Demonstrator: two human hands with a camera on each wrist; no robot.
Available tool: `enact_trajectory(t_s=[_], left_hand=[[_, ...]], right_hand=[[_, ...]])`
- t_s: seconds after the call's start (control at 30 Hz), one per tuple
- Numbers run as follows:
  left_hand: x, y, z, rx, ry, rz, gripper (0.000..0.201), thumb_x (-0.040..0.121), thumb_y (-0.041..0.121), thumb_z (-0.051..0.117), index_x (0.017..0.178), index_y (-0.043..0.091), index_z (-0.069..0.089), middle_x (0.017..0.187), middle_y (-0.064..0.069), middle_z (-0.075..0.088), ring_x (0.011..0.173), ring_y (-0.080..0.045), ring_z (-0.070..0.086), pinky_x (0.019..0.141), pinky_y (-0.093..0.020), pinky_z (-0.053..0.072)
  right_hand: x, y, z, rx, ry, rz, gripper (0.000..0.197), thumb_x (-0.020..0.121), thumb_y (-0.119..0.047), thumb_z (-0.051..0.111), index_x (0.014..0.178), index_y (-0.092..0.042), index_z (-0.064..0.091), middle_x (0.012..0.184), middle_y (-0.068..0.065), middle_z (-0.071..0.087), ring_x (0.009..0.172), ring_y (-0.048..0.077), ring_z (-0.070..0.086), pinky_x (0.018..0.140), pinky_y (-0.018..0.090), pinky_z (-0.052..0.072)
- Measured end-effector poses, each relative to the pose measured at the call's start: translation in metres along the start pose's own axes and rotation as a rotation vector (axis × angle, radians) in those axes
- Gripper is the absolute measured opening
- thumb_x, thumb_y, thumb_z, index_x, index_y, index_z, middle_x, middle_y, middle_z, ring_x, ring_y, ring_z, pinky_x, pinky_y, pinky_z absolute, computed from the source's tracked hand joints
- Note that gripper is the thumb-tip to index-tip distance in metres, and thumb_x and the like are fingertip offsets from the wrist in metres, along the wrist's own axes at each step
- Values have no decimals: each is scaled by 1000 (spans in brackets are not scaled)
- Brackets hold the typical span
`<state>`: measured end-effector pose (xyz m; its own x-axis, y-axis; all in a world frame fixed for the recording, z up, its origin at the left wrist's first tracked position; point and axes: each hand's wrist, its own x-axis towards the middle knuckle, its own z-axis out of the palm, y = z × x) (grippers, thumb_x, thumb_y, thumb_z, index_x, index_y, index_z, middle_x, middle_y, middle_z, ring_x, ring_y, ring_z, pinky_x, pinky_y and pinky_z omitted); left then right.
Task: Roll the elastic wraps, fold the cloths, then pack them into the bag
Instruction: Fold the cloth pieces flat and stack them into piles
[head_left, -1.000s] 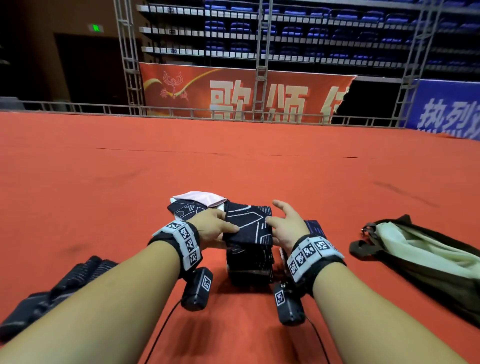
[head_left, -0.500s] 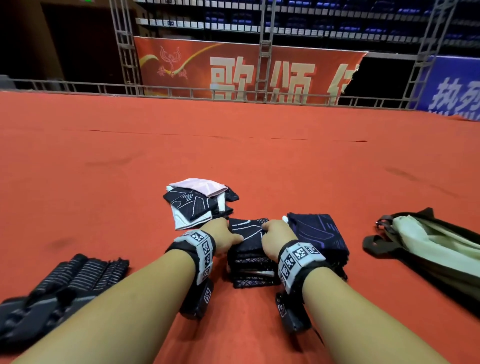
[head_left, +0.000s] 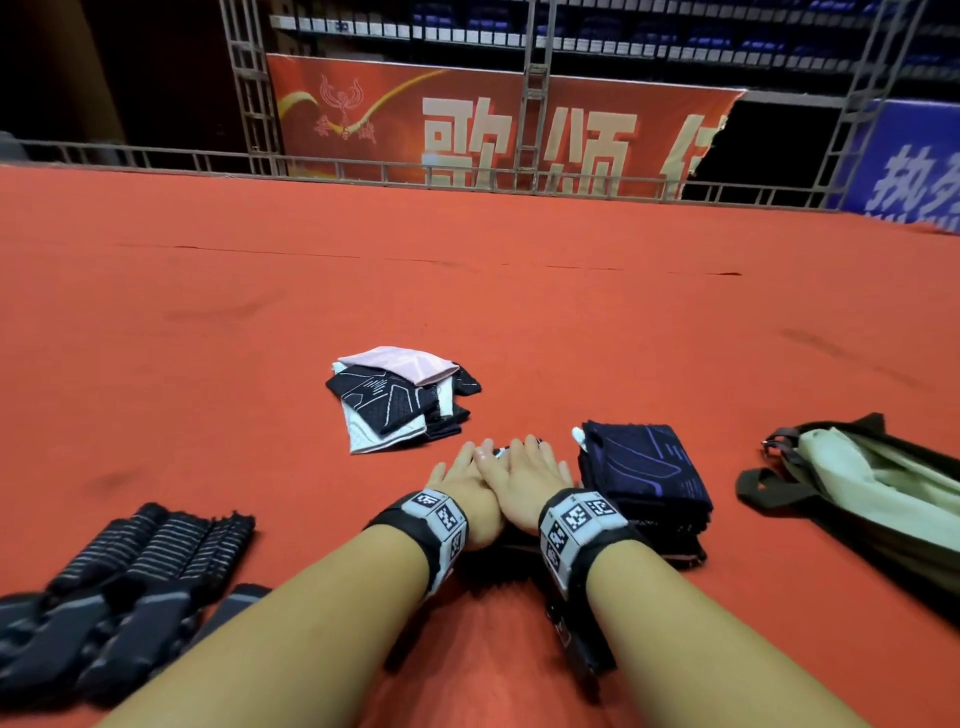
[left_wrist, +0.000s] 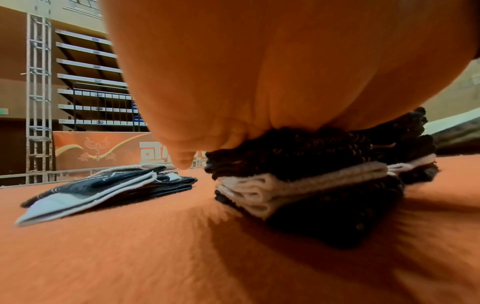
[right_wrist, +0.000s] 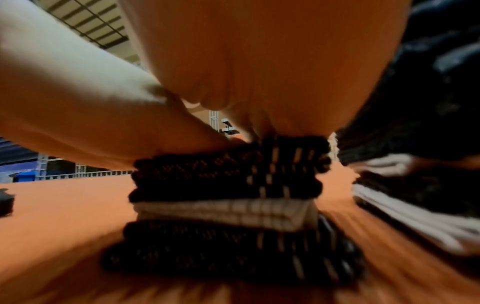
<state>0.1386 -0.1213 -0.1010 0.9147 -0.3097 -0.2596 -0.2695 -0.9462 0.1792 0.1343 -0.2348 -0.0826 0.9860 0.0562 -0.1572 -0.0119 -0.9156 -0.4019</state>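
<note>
Both hands lie flat, side by side, on a small folded stack of black and white cloths (left_wrist: 298, 181) on the red floor. My left hand (head_left: 460, 480) presses the stack's left part with straight fingers. My right hand (head_left: 524, 475) presses beside it, slightly overlapping the left. From the head view the stack is almost hidden under the palms; the right wrist view shows its layered edge (right_wrist: 226, 195) squashed beneath the palm. A second folded dark stack (head_left: 644, 478) stands just right of my right hand. The olive bag (head_left: 872, 483) lies open at far right.
A loose pile of black, white and pink cloths (head_left: 395, 400) lies just beyond my hands. Several dark striped elastic wraps (head_left: 130, 582) lie at the near left. Red carpet (head_left: 519, 312) stretches to a metal railing (head_left: 363, 171) at the back.
My hands held the cloth stack by its sides with curled fingers; now both palms lie flat on top, pressing it down. The stack looks lower.
</note>
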Motion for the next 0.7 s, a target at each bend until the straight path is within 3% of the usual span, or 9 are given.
enact_trajectory(t_s=[0.13, 0.5, 0.63, 0.7], left_hand=[[9, -4, 6, -78, -20, -23, 82, 99, 41, 44, 156, 46, -14, 166, 7, -25, 153, -18, -22, 124, -56, -1], [15, -8, 18, -150, 26, -14, 68, 101, 50, 28, 159, 43, -7, 167, 10, -20, 154, -17, -20, 123, -57, 6], [11, -6, 10, -113, 15, 23, 71, 101, 46, 32, 161, 36, -5, 168, 5, -17, 155, -20, -16, 124, -56, 8], [7, -12, -2, -124, 43, 66, 70, 104, 43, 34, 163, 25, 2, 170, -2, -8, 156, -25, -8, 126, -51, 10]], right_hand=[[3, 12, 13, 3, -14, 3, 84, 97, -70, 17, 160, -13, 14, 169, 6, 0, 155, 21, -5, 124, 46, -2], [9, 18, 15, 26, -91, 67, 78, 99, -67, 13, 161, -21, 7, 168, 0, -9, 155, 18, -11, 122, 47, -4], [7, 12, 12, -13, -72, 83, 76, 99, -65, 18, 159, -19, 18, 169, 2, -3, 155, 20, -6, 122, 52, 1], [5, 5, 2, -25, -80, 90, 69, 102, -58, 19, 159, -18, 20, 169, 7, 5, 155, 24, 0, 122, 53, 5]])
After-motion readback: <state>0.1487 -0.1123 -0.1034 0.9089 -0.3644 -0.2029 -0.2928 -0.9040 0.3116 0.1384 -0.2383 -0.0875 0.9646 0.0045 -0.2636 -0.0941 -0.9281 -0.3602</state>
